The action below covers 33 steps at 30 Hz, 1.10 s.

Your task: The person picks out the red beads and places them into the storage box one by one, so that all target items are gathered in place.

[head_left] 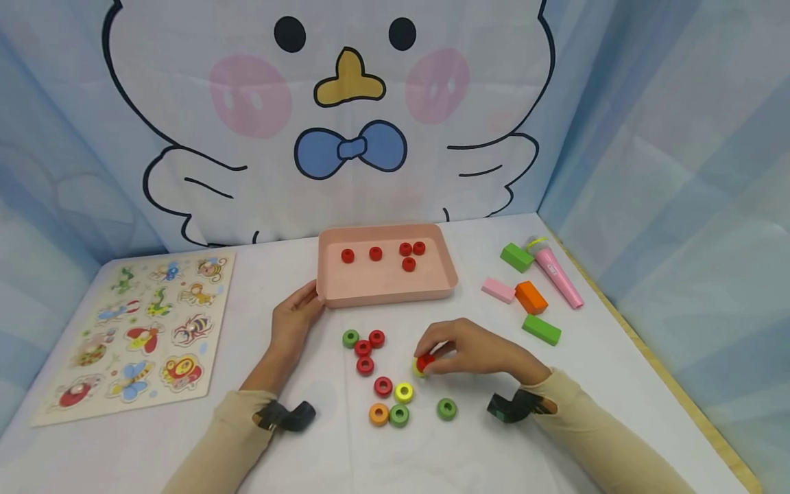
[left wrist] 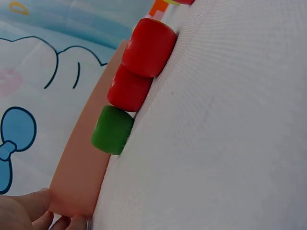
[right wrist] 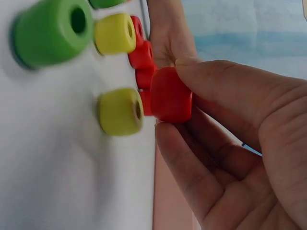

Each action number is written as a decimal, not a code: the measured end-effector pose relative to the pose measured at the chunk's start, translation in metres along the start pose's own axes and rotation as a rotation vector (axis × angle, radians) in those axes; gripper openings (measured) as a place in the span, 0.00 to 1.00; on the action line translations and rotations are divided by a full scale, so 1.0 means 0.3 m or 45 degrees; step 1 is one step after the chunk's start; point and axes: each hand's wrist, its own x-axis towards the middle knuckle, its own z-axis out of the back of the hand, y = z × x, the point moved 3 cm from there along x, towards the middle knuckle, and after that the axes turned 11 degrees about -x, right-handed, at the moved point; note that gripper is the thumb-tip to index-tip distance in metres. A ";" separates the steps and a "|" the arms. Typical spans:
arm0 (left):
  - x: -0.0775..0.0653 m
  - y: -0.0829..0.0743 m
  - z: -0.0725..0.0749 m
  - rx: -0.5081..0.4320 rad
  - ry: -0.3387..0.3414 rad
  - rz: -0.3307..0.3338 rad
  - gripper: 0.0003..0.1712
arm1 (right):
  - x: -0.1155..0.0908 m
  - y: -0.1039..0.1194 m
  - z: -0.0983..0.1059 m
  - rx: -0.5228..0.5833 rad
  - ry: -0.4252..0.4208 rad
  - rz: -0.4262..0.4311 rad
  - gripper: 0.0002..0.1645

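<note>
My right hand (head_left: 472,350) pinches a red bead (right wrist: 171,95) between thumb and fingertips. In the right wrist view that bead is clear of the white tabletop, beside a yellow bead (right wrist: 120,112) standing there; from the head view it overlaps this yellow bead. My left hand (head_left: 296,319) holds the left front corner of a shallow pink tray (head_left: 382,291), its fingertips at the wall in the left wrist view. Several red beads (head_left: 376,254) lie spread inside the tray. In front of it, a green bead (head_left: 350,337) sits near a group of red beads (head_left: 363,348).
Closer in are another yellow bead (head_left: 404,392), an orange bead (head_left: 379,414) and a green bead (head_left: 447,409). An animal puzzle board (head_left: 138,336) lies at left. Coloured blocks (head_left: 531,298) and a pink toy microphone (head_left: 558,274) lie at right. A printed curtain (head_left: 352,192) hangs behind.
</note>
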 end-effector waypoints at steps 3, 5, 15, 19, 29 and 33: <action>0.000 0.000 0.009 0.012 -0.005 0.008 0.29 | 0.048 -0.015 0.040 -0.014 -0.029 -0.027 0.15; 0.000 0.003 0.014 0.010 -0.003 0.019 0.29 | 0.084 -0.027 0.068 -0.027 -0.052 -0.045 0.15; -0.001 0.001 0.025 0.024 -0.014 0.015 0.28 | 0.299 -0.074 0.199 -0.193 -0.127 -0.149 0.18; 0.000 0.004 0.025 0.027 -0.028 0.027 0.28 | 0.385 -0.091 0.238 -0.286 -0.130 -0.165 0.17; 0.007 0.017 0.017 0.017 0.000 0.027 0.28 | 0.531 -0.193 0.289 -0.347 -0.044 -0.366 0.17; 0.009 0.008 0.006 0.005 -0.003 0.026 0.28 | 0.556 -0.231 0.301 -0.369 -0.043 -0.420 0.16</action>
